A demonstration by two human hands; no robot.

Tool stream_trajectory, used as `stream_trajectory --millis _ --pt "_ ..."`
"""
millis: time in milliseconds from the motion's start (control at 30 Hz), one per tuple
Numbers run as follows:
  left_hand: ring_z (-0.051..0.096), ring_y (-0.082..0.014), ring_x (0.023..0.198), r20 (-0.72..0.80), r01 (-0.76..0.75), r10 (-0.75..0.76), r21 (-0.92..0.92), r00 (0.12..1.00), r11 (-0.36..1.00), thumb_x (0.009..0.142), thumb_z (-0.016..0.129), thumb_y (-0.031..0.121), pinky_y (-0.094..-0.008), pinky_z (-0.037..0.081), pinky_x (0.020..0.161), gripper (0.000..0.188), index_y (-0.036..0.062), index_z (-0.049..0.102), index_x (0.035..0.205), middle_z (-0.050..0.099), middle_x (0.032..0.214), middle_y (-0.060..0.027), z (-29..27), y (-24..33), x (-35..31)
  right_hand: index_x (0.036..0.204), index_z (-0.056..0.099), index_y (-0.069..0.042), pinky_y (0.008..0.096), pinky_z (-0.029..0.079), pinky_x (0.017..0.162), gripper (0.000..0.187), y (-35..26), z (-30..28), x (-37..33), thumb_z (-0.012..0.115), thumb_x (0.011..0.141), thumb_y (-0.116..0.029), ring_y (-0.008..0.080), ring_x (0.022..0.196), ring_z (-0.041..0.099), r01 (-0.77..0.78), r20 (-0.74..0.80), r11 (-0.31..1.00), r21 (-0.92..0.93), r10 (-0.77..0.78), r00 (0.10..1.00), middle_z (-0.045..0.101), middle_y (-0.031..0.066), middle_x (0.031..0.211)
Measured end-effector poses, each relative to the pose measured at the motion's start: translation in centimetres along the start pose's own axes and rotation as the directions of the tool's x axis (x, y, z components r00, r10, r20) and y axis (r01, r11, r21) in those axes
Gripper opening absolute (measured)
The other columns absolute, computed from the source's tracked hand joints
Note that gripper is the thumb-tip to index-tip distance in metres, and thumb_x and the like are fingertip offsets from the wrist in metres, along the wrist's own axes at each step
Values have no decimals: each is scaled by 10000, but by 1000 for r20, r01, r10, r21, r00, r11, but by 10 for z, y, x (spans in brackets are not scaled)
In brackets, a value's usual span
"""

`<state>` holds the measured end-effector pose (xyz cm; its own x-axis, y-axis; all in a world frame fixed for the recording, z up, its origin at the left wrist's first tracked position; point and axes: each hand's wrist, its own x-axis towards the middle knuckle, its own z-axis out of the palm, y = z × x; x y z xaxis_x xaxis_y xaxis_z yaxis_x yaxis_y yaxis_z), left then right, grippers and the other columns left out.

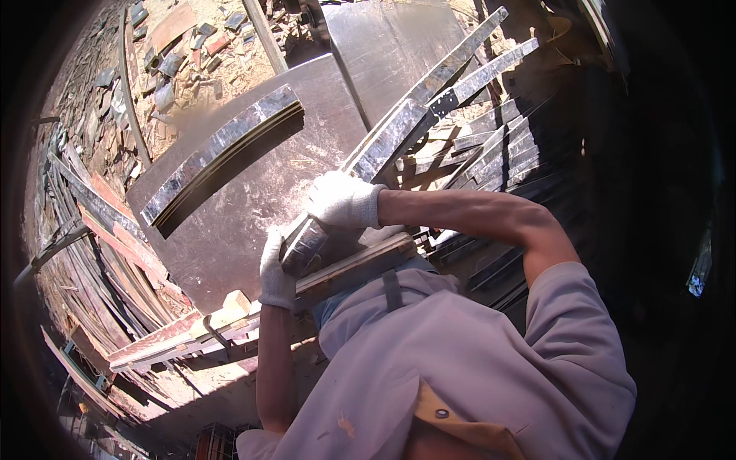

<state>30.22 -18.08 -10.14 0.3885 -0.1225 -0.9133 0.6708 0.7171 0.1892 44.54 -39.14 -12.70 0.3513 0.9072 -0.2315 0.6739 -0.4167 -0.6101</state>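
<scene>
My left hand (276,274), in a white knitted glove, closes on the near end of a long plywood strip (387,142) with a scuffed grey face. Further up the same strip, my right hand (341,201), gloved alike, wraps over it; its fingers are partly hidden. The strip slants away to the upper right across the edge of a dark metal-looking tabletop (230,261). To the left, a short stack of similar plywood strips (222,157) lies on that tabletop, touched by neither hand.
A wooden rail (356,268) runs along the near side, close to my body. More long strips (494,69) stick out at the upper right, above piled boards (498,153). Wood scraps (184,61) and bent slats (115,245) litter the ground left.
</scene>
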Motion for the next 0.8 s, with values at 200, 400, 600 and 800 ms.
stream_trajectory --millis 200,400,600,800 --pt "718 -213 1044 352 -283 789 930 504 -234 953 668 32 -358 589 934 246 -67 721 1172 744 1153 -128 -48 -44 7 1161 676 -26 464 535 952 383 6 28 -26 681 822 -205 333 1074 659 138 -357 981 -136 -178 917 677 128 1107" --pt "709 -256 1082 -341 -527 607 304 718 794 956 652 -9 -370 593 952 368 -89 638 1315 700 1227 -185 -25 -40 12 1394 569 -38 539 398 1164 588 135 -12 -117 728 847 -182 383 1377 499 -159 -133 904 -397 114 984 519 187 1482" --pt "705 -232 1084 -395 -530 547 164 738 832 958 673 -2 -360 584 960 374 -65 651 1326 704 1245 -162 -66 -52 52 1327 590 -15 488 426 1110 478 134 6 -121 646 862 -113 373 1279 550 -238 -73 933 -269 226 971 567 182 1371" --pt "703 -241 1072 -367 -535 574 212 732 818 946 680 47 -376 597 936 355 -50 673 1287 704 1231 -142 -77 -48 60 1369 553 -42 477 454 1046 536 134 7 -111 655 850 -124 353 1205 589 -246 -5 918 -310 257 966 599 166 1295"
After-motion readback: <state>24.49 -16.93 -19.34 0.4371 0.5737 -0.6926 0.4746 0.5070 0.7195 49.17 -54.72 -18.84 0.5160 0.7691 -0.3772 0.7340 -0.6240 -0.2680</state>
